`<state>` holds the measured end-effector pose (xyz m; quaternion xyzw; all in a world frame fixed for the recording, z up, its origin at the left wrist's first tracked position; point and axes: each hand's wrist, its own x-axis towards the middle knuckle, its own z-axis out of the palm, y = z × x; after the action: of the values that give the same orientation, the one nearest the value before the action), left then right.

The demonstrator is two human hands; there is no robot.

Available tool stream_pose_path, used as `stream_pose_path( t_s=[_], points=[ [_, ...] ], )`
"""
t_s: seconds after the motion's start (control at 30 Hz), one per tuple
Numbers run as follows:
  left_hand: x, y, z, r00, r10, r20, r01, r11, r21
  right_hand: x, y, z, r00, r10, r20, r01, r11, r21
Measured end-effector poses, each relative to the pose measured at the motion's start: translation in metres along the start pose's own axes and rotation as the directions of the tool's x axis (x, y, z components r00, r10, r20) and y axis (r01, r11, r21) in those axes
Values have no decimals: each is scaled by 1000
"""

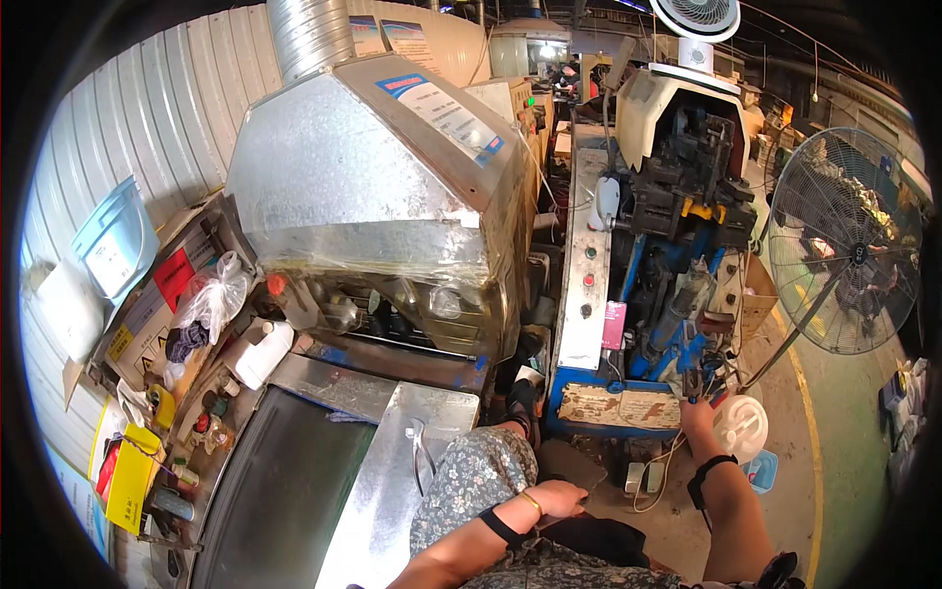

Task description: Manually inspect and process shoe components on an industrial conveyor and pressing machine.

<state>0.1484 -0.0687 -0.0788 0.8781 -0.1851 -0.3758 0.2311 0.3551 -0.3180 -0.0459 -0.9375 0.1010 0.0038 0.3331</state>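
Observation:
My right hand (pixel 698 420) reaches forward to the lower front of a blue and black machine (pixel 677 196). Its fingers look closed around a small dark part there, too small to name. My left hand (pixel 561 499) is held low over my lap with its fingers curled in. Whatever those fingers may hold is hidden. Just beside it is a black, flat-looking shape (pixel 594 538) that I cannot identify. A pale panel with buttons (pixel 586 265) runs along the machine's left side, and a pink card (pixel 613 326) hangs near its lower end.
A metal hood (pixel 343 167) stands left of the machine, above a dark conveyor belt (pixel 285 481). Pliers (pixel 420 454) lie on a metal sheet (pixel 378 510). A standing fan (pixel 846 240), a white plastic container (pixel 740 429) and a blue basin (pixel 761 471) are at right. Loose cables (pixel 659 481) lie near the machine's base.

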Motion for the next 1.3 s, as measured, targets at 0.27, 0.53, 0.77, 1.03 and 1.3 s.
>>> stream_pose_path(
  t_s=[0.27, 0.53, 0.77, 1.03, 1.3],
  points=[
    [4, -7, 10, 989, 42, -145, -47, 998, -32, 7, 5, 5, 1000, 11, -8, -11, 1000, -2],
    [8, -12, 12, 989, 45, -143, -46, 999, -7, 13, 14, 11, 1000, 7, -9, -7, 1000, 3],
    [9, -13, 12, 991, 37, -128, -42, 999, -32, 18, 19, 16, 999, 18, -32, -18, 1000, 2],
    [9, -13, 12, 991, 44, -125, -47, 999, -20, 22, 25, 19, 999, -14, -38, 16, 999, 30],
    [5, -9, 7, 988, 50, -149, -51, 999, -5, 23, 27, 21, 997, -25, -70, 27, 999, 23]
  ],
)
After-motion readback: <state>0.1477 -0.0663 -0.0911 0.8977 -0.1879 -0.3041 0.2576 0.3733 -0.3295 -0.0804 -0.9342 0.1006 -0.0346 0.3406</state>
